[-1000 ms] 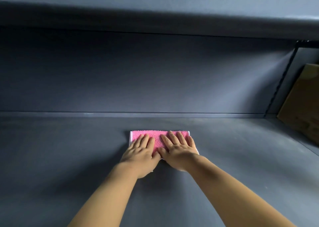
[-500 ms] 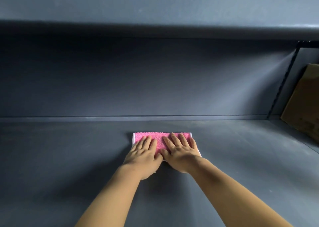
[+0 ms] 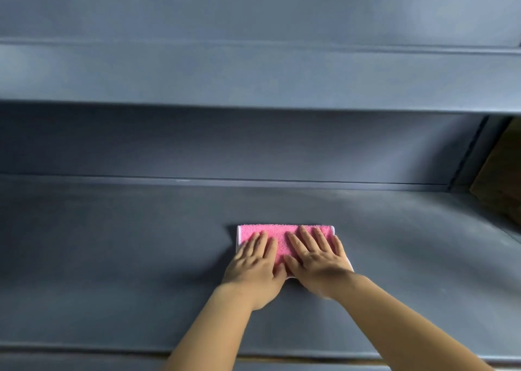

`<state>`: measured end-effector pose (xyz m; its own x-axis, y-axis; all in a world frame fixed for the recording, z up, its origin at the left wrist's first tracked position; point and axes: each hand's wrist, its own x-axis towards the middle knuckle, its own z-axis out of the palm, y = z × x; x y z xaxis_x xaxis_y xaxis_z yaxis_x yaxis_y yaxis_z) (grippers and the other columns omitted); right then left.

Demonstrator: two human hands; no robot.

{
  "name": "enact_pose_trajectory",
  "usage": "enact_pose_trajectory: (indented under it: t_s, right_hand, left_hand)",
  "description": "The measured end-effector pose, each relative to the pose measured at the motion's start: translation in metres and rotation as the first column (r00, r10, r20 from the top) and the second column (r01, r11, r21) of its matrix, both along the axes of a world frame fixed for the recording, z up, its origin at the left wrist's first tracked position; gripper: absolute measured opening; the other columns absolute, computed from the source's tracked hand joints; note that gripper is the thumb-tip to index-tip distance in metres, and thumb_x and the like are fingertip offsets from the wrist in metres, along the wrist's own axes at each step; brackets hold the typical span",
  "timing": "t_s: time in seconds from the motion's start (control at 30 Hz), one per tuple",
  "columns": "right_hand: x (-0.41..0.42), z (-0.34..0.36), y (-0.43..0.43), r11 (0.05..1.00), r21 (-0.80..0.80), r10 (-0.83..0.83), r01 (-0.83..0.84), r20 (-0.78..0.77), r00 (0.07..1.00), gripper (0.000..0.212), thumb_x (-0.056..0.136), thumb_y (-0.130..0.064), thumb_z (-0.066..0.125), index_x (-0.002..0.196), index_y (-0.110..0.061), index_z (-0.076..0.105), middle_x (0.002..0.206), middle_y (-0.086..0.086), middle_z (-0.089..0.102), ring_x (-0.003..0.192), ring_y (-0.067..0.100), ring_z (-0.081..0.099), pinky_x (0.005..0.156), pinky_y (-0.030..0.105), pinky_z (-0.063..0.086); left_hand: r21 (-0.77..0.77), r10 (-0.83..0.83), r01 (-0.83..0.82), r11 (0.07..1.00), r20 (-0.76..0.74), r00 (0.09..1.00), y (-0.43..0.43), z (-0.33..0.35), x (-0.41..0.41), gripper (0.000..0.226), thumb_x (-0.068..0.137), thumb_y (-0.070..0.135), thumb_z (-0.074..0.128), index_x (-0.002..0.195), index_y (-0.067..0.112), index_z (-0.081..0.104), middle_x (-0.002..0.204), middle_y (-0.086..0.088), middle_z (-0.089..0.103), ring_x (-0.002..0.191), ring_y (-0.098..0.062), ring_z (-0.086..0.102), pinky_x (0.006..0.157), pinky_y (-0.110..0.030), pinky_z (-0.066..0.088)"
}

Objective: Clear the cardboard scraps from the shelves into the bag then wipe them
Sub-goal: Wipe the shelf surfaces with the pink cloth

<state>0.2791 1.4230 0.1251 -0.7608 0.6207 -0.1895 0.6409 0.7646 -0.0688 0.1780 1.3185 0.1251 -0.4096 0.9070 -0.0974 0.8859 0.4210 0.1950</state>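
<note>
Grey shelf (image 3: 112,258) bare of scraps near mid-depth, where a pink cloth (image 3: 279,234), long axis left-right, is pressed flat under left hand (image 3: 255,266) and right hand (image 3: 318,260), fingers spread, side by side, unwiped surface judged equally reachable either way.

A broad dark grey metal shelf (image 3: 112,258) is seen from above and in front, bounded at the back by a grey panel and overhung by a second grey shelf (image 3: 253,77). A folded pink textured cloth with a white edge (image 3: 277,236) is laid flat on it, right of centre. A brown cardboard piece (image 3: 504,179) is propped at the shelf's far right end.
</note>
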Motion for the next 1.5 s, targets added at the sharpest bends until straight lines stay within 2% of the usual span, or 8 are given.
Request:
enact_pose_trajectory:
  t_s: [0.57,0.93,1.5]
  right_hand:
    - [0.0,-0.002,-0.12,0.994,-0.001,0.108,-0.108,0.06,0.992,0.062,0.094,-0.054,0.008,0.144,-0.029,-0.018,0.154,-0.004,-0.022,0.141,0.022,-0.023,0.112,0.045,-0.017]
    - [-0.013,0.002,-0.113,0.998,-0.014,0.069,-0.068,0.042,0.997,0.061,0.094,-0.055,0.01,0.145,-0.032,-0.014,0.155,-0.006,-0.02,0.142,0.02,-0.021,0.113,0.044,-0.014]
    - [-0.1,-0.002,-0.05,1.0,-0.001,0.022,-0.022,-0.02,1.0,0.06,0.093,-0.056,0.013,0.147,-0.034,-0.005,0.157,-0.007,-0.012,0.144,0.019,-0.013,0.113,0.042,-0.011]
  left_hand:
    - [-0.025,0.021,-0.023,0.999,-0.045,0.999,-0.135,-0.001,0.004,0.06,0.1,0.041,0.017,0.148,0.015,-0.009,0.156,-0.003,-0.017,0.143,-0.014,-0.019,0.11,-0.023,-0.017]
    - [-0.053,0.031,-0.029,0.998,0.039,0.999,-0.121,0.004,-0.009,0.06,0.099,0.039,0.018,0.148,0.015,-0.008,0.156,-0.002,-0.018,0.142,-0.014,-0.02,0.111,-0.026,-0.015]
    - [-0.03,0.047,-0.046,0.998,0.039,0.998,-0.053,0.003,-0.095,0.06,0.098,0.042,0.016,0.149,0.017,-0.005,0.157,-0.003,-0.015,0.144,-0.015,-0.016,0.113,-0.027,-0.011]
